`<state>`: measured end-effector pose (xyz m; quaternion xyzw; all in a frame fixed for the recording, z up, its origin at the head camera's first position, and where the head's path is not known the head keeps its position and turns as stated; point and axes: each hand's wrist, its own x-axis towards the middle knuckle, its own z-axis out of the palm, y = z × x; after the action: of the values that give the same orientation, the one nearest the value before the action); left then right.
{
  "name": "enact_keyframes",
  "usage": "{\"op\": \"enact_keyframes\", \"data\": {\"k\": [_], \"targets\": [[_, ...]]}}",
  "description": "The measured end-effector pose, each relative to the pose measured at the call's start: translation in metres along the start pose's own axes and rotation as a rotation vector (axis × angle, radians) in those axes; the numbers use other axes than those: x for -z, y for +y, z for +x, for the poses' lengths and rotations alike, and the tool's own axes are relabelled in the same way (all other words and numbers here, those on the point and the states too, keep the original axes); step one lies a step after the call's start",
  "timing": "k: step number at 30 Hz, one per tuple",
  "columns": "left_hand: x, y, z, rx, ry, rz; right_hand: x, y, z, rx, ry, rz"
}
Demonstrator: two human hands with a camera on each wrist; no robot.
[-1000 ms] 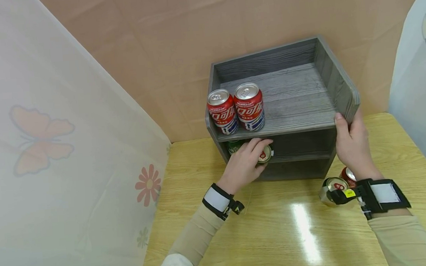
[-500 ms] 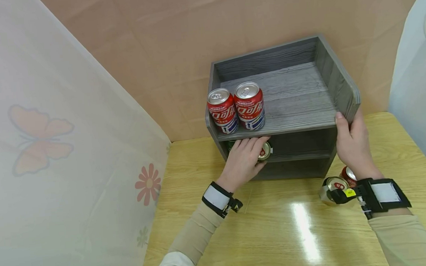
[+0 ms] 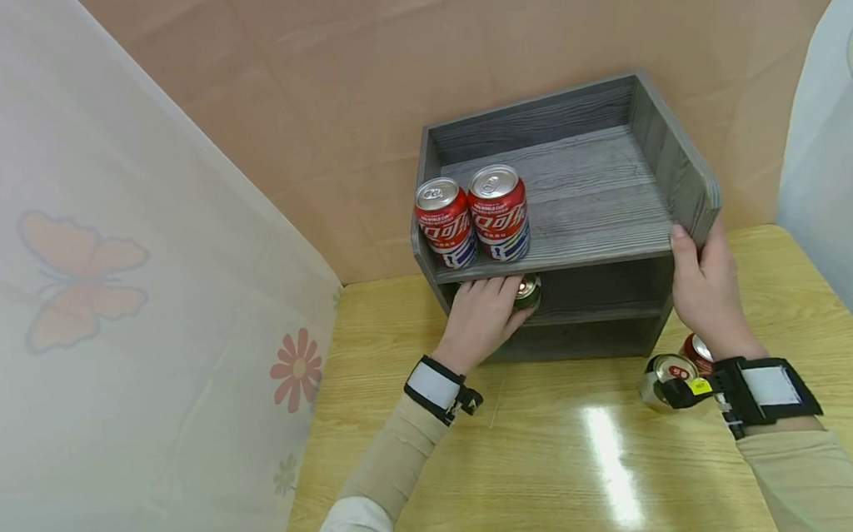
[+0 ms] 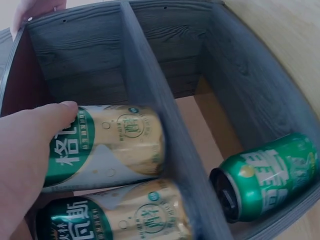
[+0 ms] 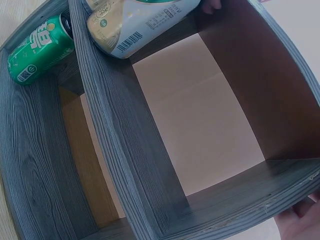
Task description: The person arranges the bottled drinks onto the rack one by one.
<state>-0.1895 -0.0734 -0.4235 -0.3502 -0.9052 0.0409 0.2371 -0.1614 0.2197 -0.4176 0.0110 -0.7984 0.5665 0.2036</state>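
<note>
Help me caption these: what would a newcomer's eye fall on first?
Two red cans stand side by side at the top left of the gray shelf. Just below, the left hand holds a gold-and-green can in the middle compartment, while the right hand grips the shelf's right side. A bright green can stands in the bottom compartment.

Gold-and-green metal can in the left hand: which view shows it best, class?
The left wrist view: the gold-and-green metal can appears large, its printed label plain, though the left hand covers one end. The head view shows just part of its lid end; the right wrist view, its barcoded side, cut off above.
</note>
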Motion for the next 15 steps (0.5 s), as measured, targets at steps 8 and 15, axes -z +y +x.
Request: {"op": "enact_keyframes", "data": {"k": [8,15], "targets": [[0.002,-0.002,0.009,0.031,-0.051,-0.011,0.0,0.001,0.0,-0.005,0.003,0.004],[0.0,-0.003,0.013,0.069,-0.123,0.002,0.0,0.001,0.0,-0.005,0.005,0.004]]}}
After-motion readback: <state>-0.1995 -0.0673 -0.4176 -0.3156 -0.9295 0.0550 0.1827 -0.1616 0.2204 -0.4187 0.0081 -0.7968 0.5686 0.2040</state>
